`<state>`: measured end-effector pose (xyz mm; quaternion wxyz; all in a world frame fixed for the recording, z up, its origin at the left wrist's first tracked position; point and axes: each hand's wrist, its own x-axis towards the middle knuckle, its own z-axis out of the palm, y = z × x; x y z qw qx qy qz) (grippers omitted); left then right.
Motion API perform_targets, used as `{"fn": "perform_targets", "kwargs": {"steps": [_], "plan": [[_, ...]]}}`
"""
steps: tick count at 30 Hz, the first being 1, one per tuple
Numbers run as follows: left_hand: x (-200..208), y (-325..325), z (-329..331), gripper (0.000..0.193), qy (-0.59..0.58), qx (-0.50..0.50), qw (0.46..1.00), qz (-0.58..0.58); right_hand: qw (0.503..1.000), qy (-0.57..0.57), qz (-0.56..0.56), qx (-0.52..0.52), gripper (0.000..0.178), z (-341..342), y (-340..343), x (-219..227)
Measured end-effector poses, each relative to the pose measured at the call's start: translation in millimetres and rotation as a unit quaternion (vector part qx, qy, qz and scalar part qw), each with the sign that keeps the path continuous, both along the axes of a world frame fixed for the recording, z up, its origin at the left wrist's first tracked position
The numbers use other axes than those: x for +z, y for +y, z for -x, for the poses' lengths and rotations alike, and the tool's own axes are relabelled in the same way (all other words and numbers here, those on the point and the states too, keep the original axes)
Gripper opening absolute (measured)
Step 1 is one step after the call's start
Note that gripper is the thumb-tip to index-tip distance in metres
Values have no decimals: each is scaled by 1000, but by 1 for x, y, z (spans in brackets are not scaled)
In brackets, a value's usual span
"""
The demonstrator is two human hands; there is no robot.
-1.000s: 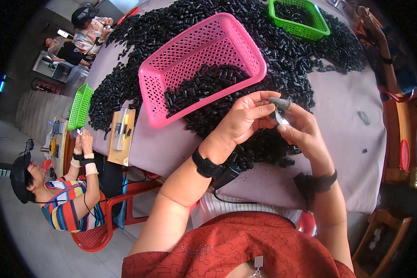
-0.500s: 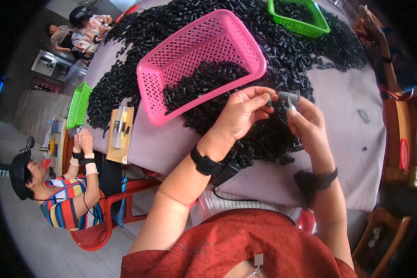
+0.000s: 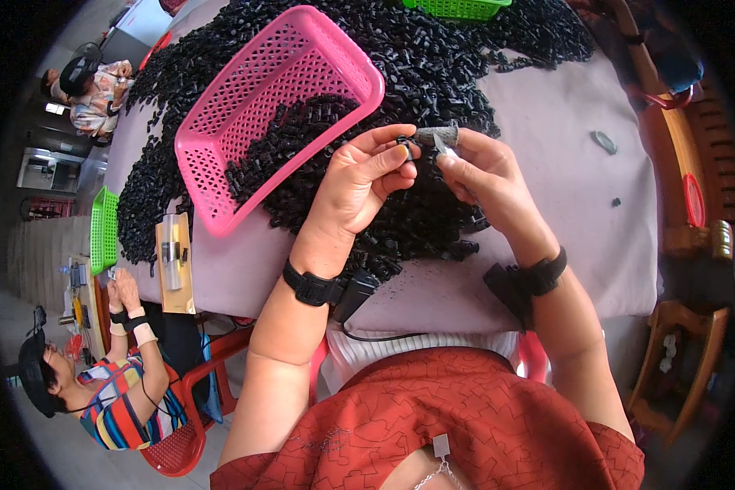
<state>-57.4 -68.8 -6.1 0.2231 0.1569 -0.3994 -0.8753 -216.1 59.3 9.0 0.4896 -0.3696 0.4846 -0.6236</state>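
Note:
My left hand (image 3: 351, 175) pinches a small black part (image 3: 406, 145) between thumb and fingers, above the heap. Close beside it, my right hand (image 3: 486, 167) grips a small knife (image 3: 440, 145); its short pale blade sticks out past the thumb, and the handle is mostly hidden in the fingers. A grey sleeve (image 3: 438, 134) seems to cover my right index finger, which reaches toward the black part. Whether the blade touches the part cannot be made out. Under and beyond both hands spreads a heap of small black parts (image 3: 433, 220).
A pink perforated basket (image 3: 367, 94) lies tilted on the heap, with black parts inside. Green baskets stand at the far edge (image 3: 465, 8) and at the left (image 3: 104, 229). A board with a clear tube (image 3: 171, 261) lies near a seated co-worker (image 3: 131, 400). A grey oval piece (image 3: 603, 142) rests at right.
The whole view has shifted, so the basket, heap and hands sit further left in the picture. Both hands keep their grips, close together.

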Motion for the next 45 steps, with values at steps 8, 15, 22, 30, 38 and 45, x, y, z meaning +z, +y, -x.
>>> {"fn": "perform_targets", "kwargs": {"steps": [8, 15, 22, 30, 38, 45], "plan": [[15, 12, 2, 30, 18, 45, 998, 48, 1000, 7, 9, 10, 21, 3, 0, -2], [37, -12, -19, 23, -69, 426, 730, 531, 1000, 22, -5, 11, 19, 1, -2, -2], [43, -6, -16, 21, -81, 444, 649, 612, 1000, 9, -2, 7, 21, 1, -2, -4], [18, 7, -5, 25, -202, 47, 742, 637, 1000, -1, 7, 8, 26, 2, -1, -3], [16, 7, -3, 24, -219, 26, 686, 694, 1000, -2, 4, 9, 27, 3, -1, -8], [20, 12, -4, 24, -248, 41, 661, 707, 1000, 8, -7, 8, 27, 0, -2, -5]]}}
